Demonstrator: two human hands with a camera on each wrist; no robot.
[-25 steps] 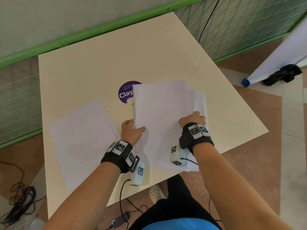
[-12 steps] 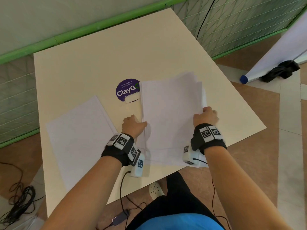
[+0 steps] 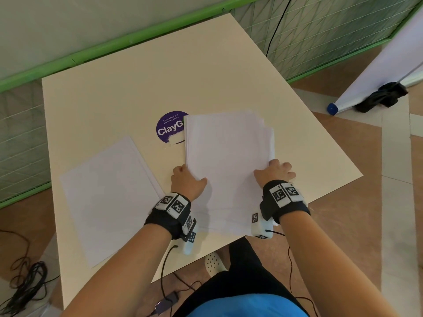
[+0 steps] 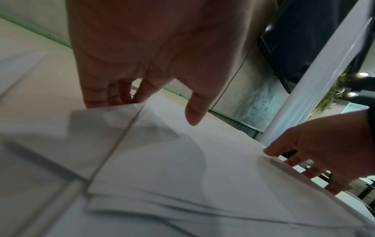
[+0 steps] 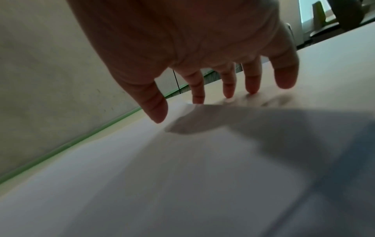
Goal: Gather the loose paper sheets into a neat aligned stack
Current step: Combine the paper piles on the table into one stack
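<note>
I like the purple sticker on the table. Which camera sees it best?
The head view: the purple sticker shows clearly there, its right edge tucked under the paper stack. Neither wrist view shows it, only hands and paper.

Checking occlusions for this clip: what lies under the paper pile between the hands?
The paper pile covers the right edge of a purple round sticker and bare table. Anything else beneath it is hidden.

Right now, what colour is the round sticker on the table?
The round sticker is purple with white lettering, clearest in the head view.
</note>
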